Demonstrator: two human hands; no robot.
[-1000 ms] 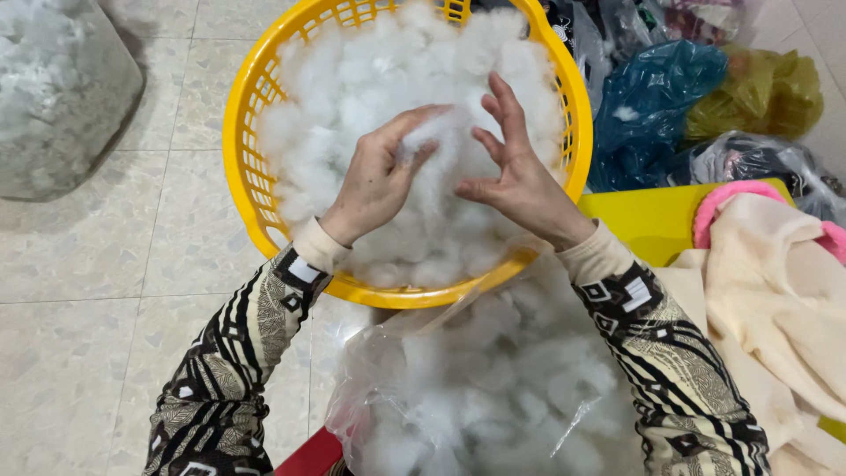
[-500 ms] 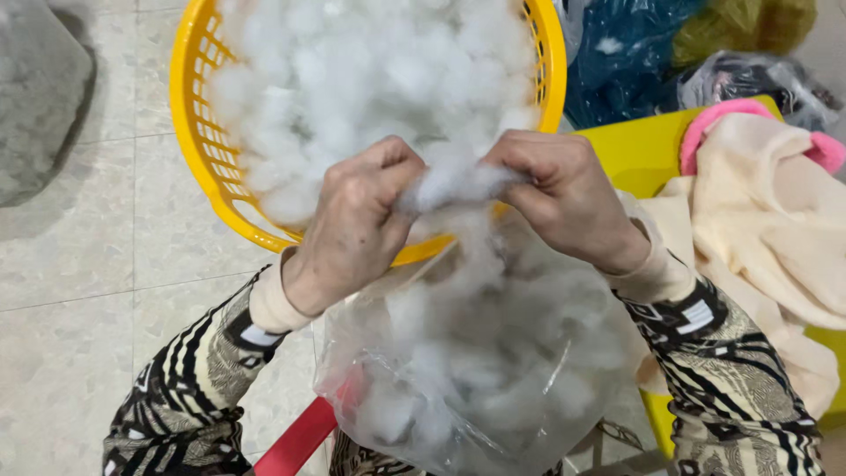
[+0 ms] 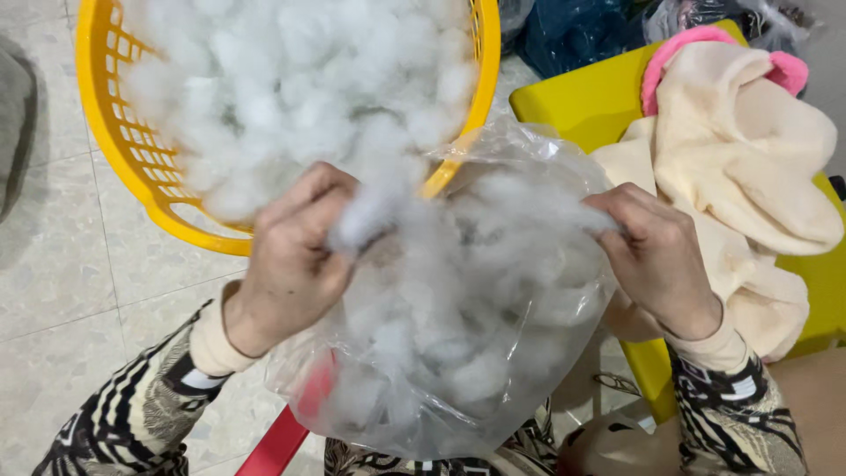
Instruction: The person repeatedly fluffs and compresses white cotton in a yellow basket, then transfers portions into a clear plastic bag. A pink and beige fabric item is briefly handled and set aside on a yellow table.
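White stuffing fibre (image 3: 493, 220) fills the middle of the frame, stretched in a soft rope between my two hands above the clear plastic bag (image 3: 458, 353) that sags open in my lap at the lower centre. My left hand (image 3: 295, 256), left of centre, has its fingers curled tight around one end of the tuft, knuckles up, the fluff bulging out past my thumb toward the right. My right hand (image 3: 656, 256), right of centre, is closed too, pinching the other end of the fibre where it meets the bag's upper rim; I cannot tell whether those fingers grip the plastic as well as the fluff. Both hands sit at about the same height, well apart, with the strand drawn out between them.

More of the same white fluff lies heaped in the yellow plastic basket (image 3: 115, 132) in the upper left, its latticed wall curving down just behind my left hand and touching the bag's edge near the middle. Inside the bag, lumps of stuffing show through the film. At the right, a cream fleece cloth (image 3: 749, 167) with a pink trim is draped over a yellow surface (image 3: 582, 97). A red bar (image 3: 278, 445) shows under the bag at the bottom. My patterned black-and-white sleeves (image 3: 132, 414) run out of the lower corners over pale floor tiles (image 3: 62, 282).
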